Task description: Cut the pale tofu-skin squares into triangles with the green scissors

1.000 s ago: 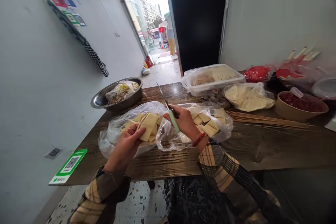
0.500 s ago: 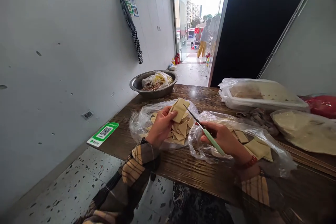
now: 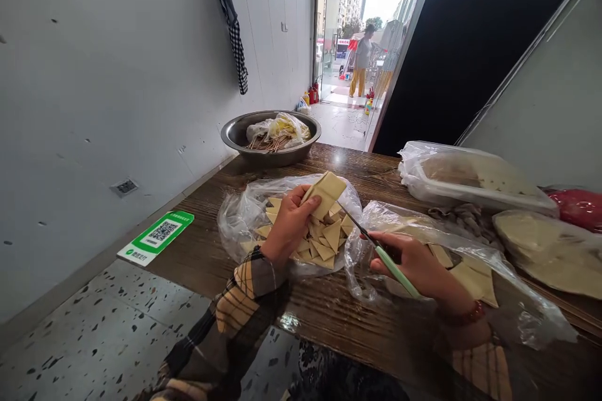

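Observation:
My left hand [image 3: 290, 225] is closed on a small stack of pale yellow tofu sheets [image 3: 329, 191], lifted above the pile. In my right hand [image 3: 414, 260] are scissors with a pale green handle [image 3: 397, 272]. Their dark blades [image 3: 355, 221] point up and left, the tip close to the stack's right edge; contact is hard to tell. Below my left hand, an open clear plastic bag [image 3: 239, 219] holds many cut triangular tofu pieces [image 3: 324, 244]. Under my right forearm lies another clear bag [image 3: 512, 288] with larger tofu sheets [image 3: 475, 279], partly hidden by the arm.
A metal basin [image 3: 230, 133] with bagged skewers stands at the table's far left. A green QR-code card [image 3: 157, 237] lies by the left edge. On the right are a plastic-wrapped white tray [image 3: 489, 182], a grey cloth [image 3: 465, 222] and a bag of pale sheets [image 3: 545, 250].
The view has tipped down and shifted slightly. My right hand and the scissors have drawn a little down and right from the stack, which stays in my left hand.

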A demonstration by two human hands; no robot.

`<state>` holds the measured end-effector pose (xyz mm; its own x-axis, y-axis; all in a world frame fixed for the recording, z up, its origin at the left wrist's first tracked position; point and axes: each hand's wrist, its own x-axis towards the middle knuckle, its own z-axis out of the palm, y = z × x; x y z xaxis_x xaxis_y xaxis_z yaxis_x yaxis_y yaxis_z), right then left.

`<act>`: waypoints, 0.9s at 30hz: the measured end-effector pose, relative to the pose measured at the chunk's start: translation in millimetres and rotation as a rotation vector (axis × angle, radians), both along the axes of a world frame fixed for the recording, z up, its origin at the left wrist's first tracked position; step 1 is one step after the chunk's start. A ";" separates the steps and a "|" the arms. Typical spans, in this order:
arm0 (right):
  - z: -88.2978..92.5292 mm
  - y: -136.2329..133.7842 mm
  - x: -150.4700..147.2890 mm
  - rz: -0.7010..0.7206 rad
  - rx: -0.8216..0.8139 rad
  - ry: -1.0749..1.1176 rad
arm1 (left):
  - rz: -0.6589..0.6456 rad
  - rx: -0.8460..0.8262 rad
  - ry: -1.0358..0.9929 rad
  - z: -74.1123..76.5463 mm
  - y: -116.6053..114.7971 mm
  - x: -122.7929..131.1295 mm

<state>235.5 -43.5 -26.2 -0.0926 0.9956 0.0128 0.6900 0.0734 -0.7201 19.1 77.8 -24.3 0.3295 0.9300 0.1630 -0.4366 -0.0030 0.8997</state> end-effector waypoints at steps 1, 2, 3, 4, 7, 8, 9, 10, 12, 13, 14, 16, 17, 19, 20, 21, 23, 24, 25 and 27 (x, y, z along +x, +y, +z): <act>-0.2 0.1 -0.2 0.000 -0.009 0.003 | -0.008 0.005 0.010 -0.7 -0.2 -0.6; -0.5 0.1 -0.3 -0.003 -0.010 0.004 | -0.013 0.014 0.022 -0.8 -0.6 -1.1; -0.7 0.1 -0.5 -0.007 -0.005 0.003 | -0.015 0.025 0.033 -0.6 -1.2 -1.5; -0.9 -0.1 -0.8 -0.010 -0.001 0.002 | -0.017 0.036 0.042 -0.1 -1.9 -1.9; -0.5 -0.8 -2.5 -0.002 -0.008 -0.003 | -0.033 0.051 0.082 0.0 -4.6 -2.4; 0.0 -0.9 -3.3 0.004 -0.017 -0.006 | -0.043 0.057 0.105 -0.5 -5.5 -2.4; 0.7 -1.0 -4.1 0.008 -0.024 -0.012 | -0.054 0.069 0.135 -1.2 -6.2 -2.3; 1.5 -1.0 -4.9 0.008 -0.025 -0.020 | -0.060 0.087 0.170 -2.0 -6.9 -2.3; 2.9 -0.8 -6.3 0.004 -0.020 -0.037 | -0.072 0.129 0.239 -3.2 -8.0 -2.1; 3.4 -0.6 -6.9 0.007 -0.016 -0.043 | -0.083 0.149 0.273 -3.4 -8.5 -2.1; 3.6 -0.4 -7.2 0.012 -0.015 -0.048 | -0.094 0.165 0.305 -3.3 -8.9 -2.1; 2.9 -0.1 -7.6 0.024 -0.021 -0.053 | -0.115 0.191 0.358 -2.4 -9.8 -2.1; 2.1 0.1 -7.6 0.028 -0.024 -0.053 | -0.123 0.200 0.376 -1.8 -10.1 -2.2; -0.4 0.5 -7.1 0.030 -0.024 -0.045 | -0.136 0.206 0.396 -0.8 -10.6 -2.2; -1.8 0.8 -6.8 0.032 -0.020 -0.040 | -0.145 0.202 0.398 -0.5 -10.7 -2.1; -3.2 1.0 -6.4 0.038 -0.013 -0.035 | -0.158 0.194 0.393 -0.6 -10.8 -2.0; -5.7 1.5 -5.6 0.051 0.002 -0.029 | -0.187 0.163 0.369 -1.4 -10.8 -1.7; -6.6 1.8 -5.3 0.053 0.009 -0.026 | -0.198 0.145 0.353 -2.2 -10.8 -1.5; -7.2 2.1 -5.0 0.053 0.012 -0.022 | -0.205 0.126 0.337 -3.1 -10.7 -1.3; -7.6 2.5 -4.8 0.051 0.012 -0.009 | -0.208 0.095 0.308 -5.2 -10.4 -0.7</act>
